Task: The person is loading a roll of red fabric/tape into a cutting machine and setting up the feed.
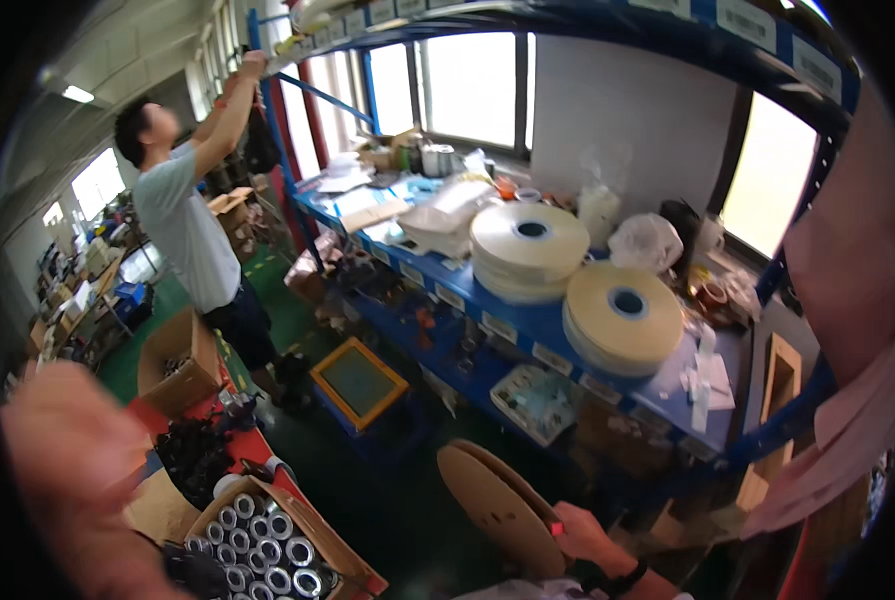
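Observation:
My right hand (586, 538), at the lower middle right, is closed on the edge of a brown cardboard reel (493, 505). The reel has two round flanges and hangs tilted above the dark floor. Something small and red shows at my fingers. At the left side my left hand (73, 430) is raised and smeared by motion, so its fingers cannot be made out. Below and beside it stands a cardboard box (353, 570) full of silvery metal rings or short cylinders (268, 550).
A blue shelf rack (508, 330) carries two large rolls of pale film (530, 245), bags and papers. An orange-framed screen (360, 382) stands low in the aisle. Another person (188, 220) reaches up at the rack's far end. An open carton (180, 360) stands at the left.

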Demonstrator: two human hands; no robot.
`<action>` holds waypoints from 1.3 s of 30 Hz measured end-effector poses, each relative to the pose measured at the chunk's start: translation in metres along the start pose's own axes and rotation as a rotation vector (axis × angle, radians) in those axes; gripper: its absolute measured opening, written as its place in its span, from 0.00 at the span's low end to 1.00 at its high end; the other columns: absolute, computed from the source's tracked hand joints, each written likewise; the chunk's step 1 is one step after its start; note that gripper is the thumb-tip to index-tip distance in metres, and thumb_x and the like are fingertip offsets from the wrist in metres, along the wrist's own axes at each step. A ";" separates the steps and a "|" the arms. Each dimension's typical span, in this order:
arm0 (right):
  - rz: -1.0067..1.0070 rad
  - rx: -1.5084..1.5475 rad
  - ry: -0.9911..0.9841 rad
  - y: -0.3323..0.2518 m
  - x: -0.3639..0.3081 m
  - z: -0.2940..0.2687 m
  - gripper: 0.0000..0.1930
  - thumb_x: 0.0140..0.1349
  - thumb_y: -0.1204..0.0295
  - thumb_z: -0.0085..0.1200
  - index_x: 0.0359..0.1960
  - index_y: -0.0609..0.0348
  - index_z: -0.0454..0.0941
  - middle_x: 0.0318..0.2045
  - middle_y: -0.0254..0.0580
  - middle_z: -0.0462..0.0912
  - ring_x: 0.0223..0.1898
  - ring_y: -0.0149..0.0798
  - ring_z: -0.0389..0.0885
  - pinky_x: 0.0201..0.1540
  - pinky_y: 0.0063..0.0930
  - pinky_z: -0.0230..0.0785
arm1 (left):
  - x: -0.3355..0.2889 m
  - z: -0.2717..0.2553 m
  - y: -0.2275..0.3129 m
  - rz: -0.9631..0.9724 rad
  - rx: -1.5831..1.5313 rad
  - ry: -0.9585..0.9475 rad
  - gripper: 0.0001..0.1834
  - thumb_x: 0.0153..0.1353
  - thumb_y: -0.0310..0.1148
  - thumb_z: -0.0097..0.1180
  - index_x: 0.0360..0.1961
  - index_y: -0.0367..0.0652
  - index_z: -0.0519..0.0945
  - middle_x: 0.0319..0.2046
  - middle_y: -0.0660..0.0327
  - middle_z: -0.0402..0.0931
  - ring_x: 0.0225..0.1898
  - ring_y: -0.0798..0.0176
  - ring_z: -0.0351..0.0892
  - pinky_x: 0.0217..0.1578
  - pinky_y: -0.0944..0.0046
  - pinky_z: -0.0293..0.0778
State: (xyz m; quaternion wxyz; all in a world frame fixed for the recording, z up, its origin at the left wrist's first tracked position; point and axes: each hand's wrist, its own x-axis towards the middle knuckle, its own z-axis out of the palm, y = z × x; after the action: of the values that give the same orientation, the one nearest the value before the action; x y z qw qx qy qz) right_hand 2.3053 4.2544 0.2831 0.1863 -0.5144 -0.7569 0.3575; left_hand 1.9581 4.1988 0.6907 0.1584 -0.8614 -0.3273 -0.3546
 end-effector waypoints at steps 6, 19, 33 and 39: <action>-0.050 -0.024 -0.077 0.063 0.023 -0.002 0.07 0.56 0.71 0.50 0.35 0.59 0.76 0.33 0.49 0.76 0.39 0.51 0.78 0.42 0.36 0.70 | -0.108 0.093 -0.070 -0.653 -0.167 0.055 0.15 0.46 0.26 0.64 0.39 0.37 0.81 0.24 0.60 0.79 0.26 0.64 0.78 0.30 0.66 0.72; -0.350 -0.024 0.003 -0.052 0.160 -0.028 0.04 0.55 0.76 0.47 0.29 0.63 0.74 0.26 0.52 0.72 0.30 0.54 0.74 0.32 0.41 0.67 | -0.173 0.167 -0.128 -0.688 -0.258 -0.236 0.27 0.53 0.32 0.62 0.56 0.43 0.72 0.44 0.52 0.75 0.48 0.49 0.74 0.51 0.56 0.70; -0.715 0.032 -0.228 -0.182 0.289 0.012 0.07 0.54 0.76 0.50 0.33 0.59 0.78 0.25 0.48 0.74 0.28 0.50 0.75 0.29 0.37 0.67 | -0.251 0.166 -0.213 -0.878 -0.123 -0.006 0.23 0.48 0.36 0.68 0.43 0.39 0.75 0.47 0.49 0.72 0.49 0.44 0.72 0.51 0.53 0.69; -0.814 -0.042 -0.409 -0.205 0.330 0.031 0.14 0.53 0.72 0.51 0.41 0.57 0.80 0.27 0.49 0.76 0.30 0.52 0.76 0.32 0.39 0.71 | -0.260 0.147 -0.211 -1.149 -0.189 0.088 0.26 0.47 0.34 0.67 0.49 0.39 0.74 0.49 0.50 0.72 0.49 0.45 0.73 0.51 0.55 0.70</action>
State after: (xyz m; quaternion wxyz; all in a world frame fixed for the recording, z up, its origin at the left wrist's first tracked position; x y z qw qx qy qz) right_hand 2.0202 4.5002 0.3846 0.1477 -0.0976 -0.9258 0.3340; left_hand 1.7509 4.3106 0.4108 -0.1234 -0.5405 -0.7021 -0.4468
